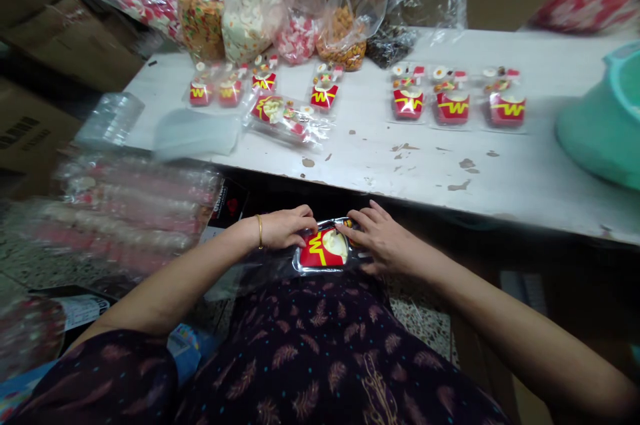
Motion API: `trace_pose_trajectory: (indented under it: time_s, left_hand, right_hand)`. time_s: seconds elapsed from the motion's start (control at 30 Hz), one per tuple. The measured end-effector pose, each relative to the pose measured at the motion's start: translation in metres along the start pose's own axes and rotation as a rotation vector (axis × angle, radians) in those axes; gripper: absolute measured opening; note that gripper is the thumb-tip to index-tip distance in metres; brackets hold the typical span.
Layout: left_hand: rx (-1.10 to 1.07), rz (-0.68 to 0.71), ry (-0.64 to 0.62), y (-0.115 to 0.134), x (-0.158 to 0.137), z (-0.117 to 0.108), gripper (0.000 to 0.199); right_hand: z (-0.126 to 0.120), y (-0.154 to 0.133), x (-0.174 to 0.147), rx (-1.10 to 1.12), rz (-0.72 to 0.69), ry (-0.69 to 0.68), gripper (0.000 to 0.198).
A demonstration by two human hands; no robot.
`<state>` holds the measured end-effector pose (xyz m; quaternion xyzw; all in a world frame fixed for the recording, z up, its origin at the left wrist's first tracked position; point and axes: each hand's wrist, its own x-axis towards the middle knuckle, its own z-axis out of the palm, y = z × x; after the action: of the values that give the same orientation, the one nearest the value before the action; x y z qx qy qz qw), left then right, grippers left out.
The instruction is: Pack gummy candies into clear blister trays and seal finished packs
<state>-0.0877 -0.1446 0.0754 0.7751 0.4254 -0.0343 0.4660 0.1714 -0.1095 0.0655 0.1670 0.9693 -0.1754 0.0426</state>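
Over my lap I hold a clear plastic packet [320, 253] containing a red fries-box-shaped piece with a yellow W and a cream top. My left hand [287, 228], with a gold bangle at the wrist, pinches its left edge. On the other side, my right hand [380, 235] has its fingers bent over the right end, partly covering the small pieces there. Similar filled packets stand on the white table ahead, such as one [453, 107] at the right. Another filled packet [273, 109] lies tilted near the middle.
Clear bags of small coloured pieces, one orange [345, 38], line the table's back. A teal tub [595, 131] stands at the right. Empty clear sleeves [195, 133] lie at the left. Below them are wrapped pink-and-white stacks [135, 205]. The table's front edge [400, 193] is just beyond my hands.
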Motion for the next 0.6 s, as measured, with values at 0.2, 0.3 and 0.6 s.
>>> trace_pose_trajectory:
  time_s: [0.2, 0.3, 0.6]
  left_hand:
    - [-0.057, 0.131, 0.145, 0.012, 0.006, -0.001, 0.007]
    - [-0.145, 0.191, 0.247, 0.023, 0.017, 0.001, 0.008]
    - [-0.199, 0.252, 0.348, 0.02, 0.04, -0.012, 0.007]
  right_hand:
    - [-0.002, -0.003, 0.002, 0.013, 0.02, 0.029, 0.085]
    - [-0.005, -0.009, 0.01, 0.022, 0.023, 0.058, 0.085]
    - [-0.034, 0.012, -0.005, 0.308, 0.274, 0.311, 0.072]
